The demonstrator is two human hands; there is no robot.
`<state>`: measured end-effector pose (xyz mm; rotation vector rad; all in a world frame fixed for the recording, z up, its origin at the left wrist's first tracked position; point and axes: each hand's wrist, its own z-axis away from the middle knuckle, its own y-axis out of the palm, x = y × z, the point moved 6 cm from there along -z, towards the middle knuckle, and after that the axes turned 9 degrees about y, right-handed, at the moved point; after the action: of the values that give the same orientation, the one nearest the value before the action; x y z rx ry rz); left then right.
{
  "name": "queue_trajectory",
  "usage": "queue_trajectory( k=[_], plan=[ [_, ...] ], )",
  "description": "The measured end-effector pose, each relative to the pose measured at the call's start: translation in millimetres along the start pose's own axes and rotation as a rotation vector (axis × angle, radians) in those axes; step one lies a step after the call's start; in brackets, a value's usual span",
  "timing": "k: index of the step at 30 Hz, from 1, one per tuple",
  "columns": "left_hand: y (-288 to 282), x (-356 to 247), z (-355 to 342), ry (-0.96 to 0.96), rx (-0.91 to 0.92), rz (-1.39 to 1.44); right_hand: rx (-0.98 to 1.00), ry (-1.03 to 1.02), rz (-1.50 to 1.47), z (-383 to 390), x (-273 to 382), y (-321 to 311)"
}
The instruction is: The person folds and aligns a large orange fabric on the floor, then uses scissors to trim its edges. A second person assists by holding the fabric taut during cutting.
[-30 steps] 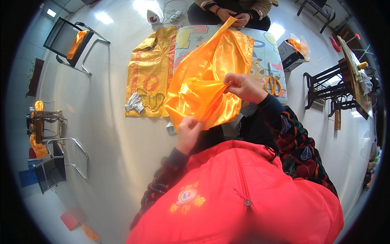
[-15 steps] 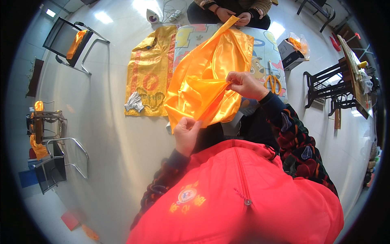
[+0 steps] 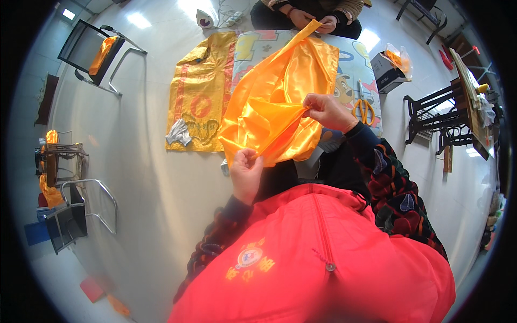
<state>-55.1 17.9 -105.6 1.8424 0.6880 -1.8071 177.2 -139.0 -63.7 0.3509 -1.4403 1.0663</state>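
Note:
A large piece of shiny orange satin fabric (image 3: 291, 81) hangs over the near part of a cartoon-printed table cover (image 3: 253, 48). My left hand (image 3: 247, 171) pinches its near left edge, close to my lap. Further right and higher, my right hand (image 3: 329, 112) is closed on a gathered fold of the same fabric. Between both hands the cloth is pulled into a taut ridge. Across the table, another person's hands (image 3: 312, 21) hold the far, narrow end of the fabric. Scissors with orange handles (image 3: 364, 109) lie on the cover beside my right hand.
Left of the fabric lies a flat yellow printed sack (image 3: 188, 91) with a crumpled grey-white cloth (image 3: 178, 133) on it. An iron (image 3: 204, 20) stands on the floor beyond. A box (image 3: 389, 72) sits at right; chairs (image 3: 102, 59) and a sewing-machine stand (image 3: 439, 110) are at the sides.
My left hand has risen slightly along the near edge of the fabric. My right hand keeps its hold, and the whole view has shifted very little.

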Motion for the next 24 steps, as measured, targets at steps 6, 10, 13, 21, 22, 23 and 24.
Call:
queue_trajectory(
  k=[6, 10, 13, 21, 22, 23, 24],
  plan=[
    [0, 3, -1, 0.014, 0.028, -0.057, -0.002, 0.0, -0.003, -1, -2, 1],
    [-1, 3, 0, -0.004, 0.006, -0.023, 0.006, 0.011, 0.009, -2, -1, 1],
    [-1, 4, 0, -0.015, -0.003, -0.001, -0.004, 0.007, -0.01, -1, 1, 0],
    [-3, 8, 0, -0.006, 0.004, -0.078, -0.019, 0.009, 0.02, -3, -3, 2],
    [-3, 10, -1, -0.025, 0.005, -0.075, -0.015, -0.019, 0.001, -5, -3, 4],
    [-2, 11, -1, -0.021, 0.003, -0.081, -0.022, 0.013, 0.029, -9, -7, 6],
    [-2, 12, -2, -0.038, 0.001, -0.067, -0.025, 0.026, 0.036, -12, -9, 11]
  ],
)
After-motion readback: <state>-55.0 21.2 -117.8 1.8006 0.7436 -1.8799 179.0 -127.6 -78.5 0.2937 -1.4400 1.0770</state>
